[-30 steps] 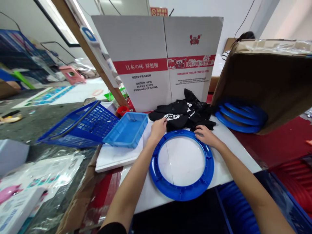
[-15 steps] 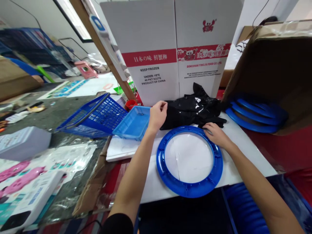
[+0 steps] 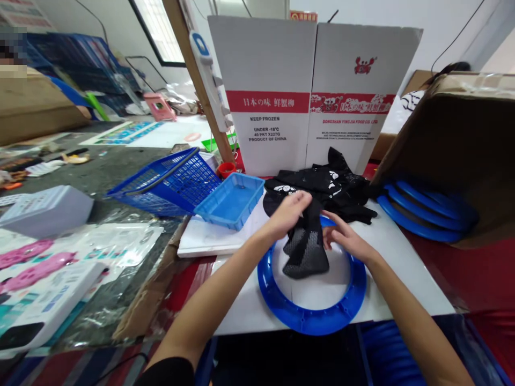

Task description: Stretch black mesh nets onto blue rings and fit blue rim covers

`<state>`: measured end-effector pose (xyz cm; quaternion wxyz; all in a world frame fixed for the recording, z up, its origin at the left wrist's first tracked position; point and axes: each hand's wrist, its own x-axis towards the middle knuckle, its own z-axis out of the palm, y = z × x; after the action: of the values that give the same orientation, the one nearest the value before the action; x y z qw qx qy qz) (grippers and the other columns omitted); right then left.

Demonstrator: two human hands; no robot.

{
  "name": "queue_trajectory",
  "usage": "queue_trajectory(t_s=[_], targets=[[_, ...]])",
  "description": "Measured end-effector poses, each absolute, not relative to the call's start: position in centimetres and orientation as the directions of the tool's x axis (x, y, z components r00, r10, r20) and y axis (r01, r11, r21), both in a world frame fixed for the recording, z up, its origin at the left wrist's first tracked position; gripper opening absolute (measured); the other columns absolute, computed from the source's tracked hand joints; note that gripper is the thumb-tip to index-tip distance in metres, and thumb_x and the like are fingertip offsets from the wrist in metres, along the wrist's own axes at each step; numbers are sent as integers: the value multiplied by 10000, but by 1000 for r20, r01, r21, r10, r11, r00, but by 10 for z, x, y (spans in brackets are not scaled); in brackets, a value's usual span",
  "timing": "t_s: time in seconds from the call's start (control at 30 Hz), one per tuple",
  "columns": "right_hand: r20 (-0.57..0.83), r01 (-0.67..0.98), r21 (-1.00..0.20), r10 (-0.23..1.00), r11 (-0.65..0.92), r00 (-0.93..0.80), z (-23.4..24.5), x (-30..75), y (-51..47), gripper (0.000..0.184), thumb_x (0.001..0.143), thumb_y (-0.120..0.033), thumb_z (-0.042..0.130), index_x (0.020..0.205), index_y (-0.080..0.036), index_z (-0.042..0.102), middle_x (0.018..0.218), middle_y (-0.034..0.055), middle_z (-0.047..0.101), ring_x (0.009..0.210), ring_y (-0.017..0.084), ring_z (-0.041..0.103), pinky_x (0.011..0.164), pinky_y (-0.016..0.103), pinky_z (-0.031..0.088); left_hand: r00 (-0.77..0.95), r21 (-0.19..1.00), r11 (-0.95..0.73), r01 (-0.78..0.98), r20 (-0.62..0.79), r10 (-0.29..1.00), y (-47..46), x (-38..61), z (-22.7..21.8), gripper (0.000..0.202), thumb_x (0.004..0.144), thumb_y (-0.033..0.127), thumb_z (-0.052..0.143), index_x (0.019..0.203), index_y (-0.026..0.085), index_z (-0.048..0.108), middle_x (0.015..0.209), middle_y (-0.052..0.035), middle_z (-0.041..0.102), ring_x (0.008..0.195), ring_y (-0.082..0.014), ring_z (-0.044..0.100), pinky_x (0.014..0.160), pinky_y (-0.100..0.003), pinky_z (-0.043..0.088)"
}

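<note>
Fingers of the left hand [image 3: 287, 213] pinch a black mesh cloth [image 3: 304, 249] over the blue ring [image 3: 309, 316]; the right hand [image 3: 341, 238], loosely open, touches the cloth's edge.

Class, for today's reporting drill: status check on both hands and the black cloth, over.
Left hand gripping black mesh cloth, hanging over blue ring. Right hand at its edge, grip unclear. Black fabric pile just behind ring.

Black mesh cloth [image 3: 304, 252] hanging crumpled, over flat blue ring [image 3: 309, 317]
</note>
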<state>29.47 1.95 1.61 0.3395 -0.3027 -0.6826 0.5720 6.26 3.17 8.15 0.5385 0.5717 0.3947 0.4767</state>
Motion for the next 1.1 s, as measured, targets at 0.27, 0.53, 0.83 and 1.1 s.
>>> queue_trajectory(t_s=[0.27, 0.53, 0.83, 1.1], targets=[[-15, 103, -991, 708, 81, -706, 27, 300, 10, 488, 936, -636, 726, 791, -172, 675, 806, 23, 654, 777, 181, 586, 752, 312, 465, 417, 817, -377, 436, 188, 889, 11, 33, 32, 289, 1037, 416, 509, 978, 194, 684, 993, -65, 741, 954, -219, 680, 910, -344, 528], [-264, 341, -938, 522, 56, -811, 31, 308, 8, 462, 979, -581, 644, 778, -165, 647, 741, -7, 558, 729, 155, 509, 689, 292, 409, 414, 497, -409, 765, 106, 904, 39, 20, 3, 389, 1108, 395, 387, 1298, 204, 667, 1349, -117, 695, 1258, -309, 621, 1132, -520, 462], [-432, 441, -896, 132, 45, -892, 28, 308, 4, 343, 861, -436, 726, 698, -157, 610, 615, -59, 476, 606, 97, 435, 569, 228, 364, 490, 603, -492, 628, 185, 852, 48, 11, -9, 456, 1074, 412, 429, 1403, 161, 621, 1369, -159, 651, 1306, -285, 612, 1204, -474, 457], [-370, 378, -921, 89, 99, -925, 38, 313, -4, 301, 907, -435, 727, 802, -153, 716, 693, -23, 618, 659, 123, 548, 607, 228, 441, 394, 483, -294, 825, -120, 911, 31, 17, 14, 604, 1104, 495, 344, 1569, 140, 492, 1715, -190, 377, 1628, -368, 292, 1306, -594, 247]])
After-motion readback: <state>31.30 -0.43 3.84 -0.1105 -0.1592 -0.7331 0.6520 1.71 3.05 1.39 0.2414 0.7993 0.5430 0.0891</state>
